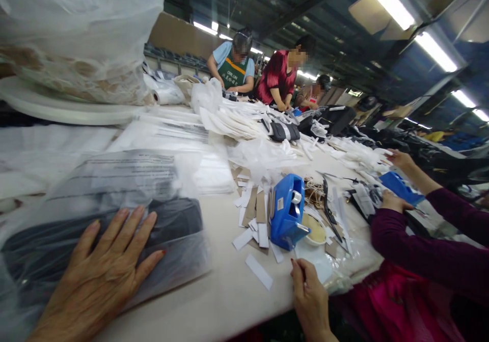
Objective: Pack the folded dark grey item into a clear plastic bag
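My left hand (109, 260) lies flat with fingers spread on a clear plastic bag (126, 171). Inside the bag is a dark, flat, folded article (175, 222), whose kind the plastic blurs. At the table's front edge, my right hand (311, 293) is closed in a pinch, thumb against forefinger. Anything between those fingertips is too small to make out. Just beyond it stands a blue tape dispenser (283, 212), apart from the hand. White paper slips (259, 272) and brown card pieces lie scattered beside the dispenser.
Scissors (330, 209) and a round tub (315, 230) sit right of the dispenser. A co-worker's purple sleeves (416, 240) reach in from the right, near another blue dispenser (401, 187). Stacked plastic bags (179, 153) lie behind. Several people work across the table.
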`<action>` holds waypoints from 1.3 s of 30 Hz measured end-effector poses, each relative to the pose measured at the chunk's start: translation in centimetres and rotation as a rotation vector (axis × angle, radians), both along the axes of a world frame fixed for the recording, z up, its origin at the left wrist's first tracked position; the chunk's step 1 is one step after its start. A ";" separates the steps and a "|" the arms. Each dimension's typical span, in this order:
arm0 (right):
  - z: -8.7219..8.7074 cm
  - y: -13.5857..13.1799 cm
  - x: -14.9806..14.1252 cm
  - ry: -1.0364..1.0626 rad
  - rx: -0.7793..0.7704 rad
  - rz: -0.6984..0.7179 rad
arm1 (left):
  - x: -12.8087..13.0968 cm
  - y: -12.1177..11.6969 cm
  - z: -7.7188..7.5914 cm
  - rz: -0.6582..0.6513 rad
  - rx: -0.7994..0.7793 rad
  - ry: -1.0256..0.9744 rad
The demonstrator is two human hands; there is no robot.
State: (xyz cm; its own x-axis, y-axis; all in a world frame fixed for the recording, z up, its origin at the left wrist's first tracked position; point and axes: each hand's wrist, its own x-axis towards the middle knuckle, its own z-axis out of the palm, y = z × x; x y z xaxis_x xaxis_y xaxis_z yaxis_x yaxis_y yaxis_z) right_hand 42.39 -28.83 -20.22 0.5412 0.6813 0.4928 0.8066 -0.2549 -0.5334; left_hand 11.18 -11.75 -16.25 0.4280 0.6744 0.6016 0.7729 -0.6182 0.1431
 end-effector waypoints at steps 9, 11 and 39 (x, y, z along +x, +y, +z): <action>6.2 0.1 -2.2 -0.468 -0.329 0.730 | -0.3 -0.4 0.7 0.053 -0.141 0.131; 8.1 1.8 -3.6 -0.489 -0.381 0.915 | -0.6 -0.3 0.5 0.072 -0.118 0.189; 8.4 21.0 -10.5 -0.139 -0.692 0.946 | -0.7 0.4 -0.7 0.095 -0.083 0.234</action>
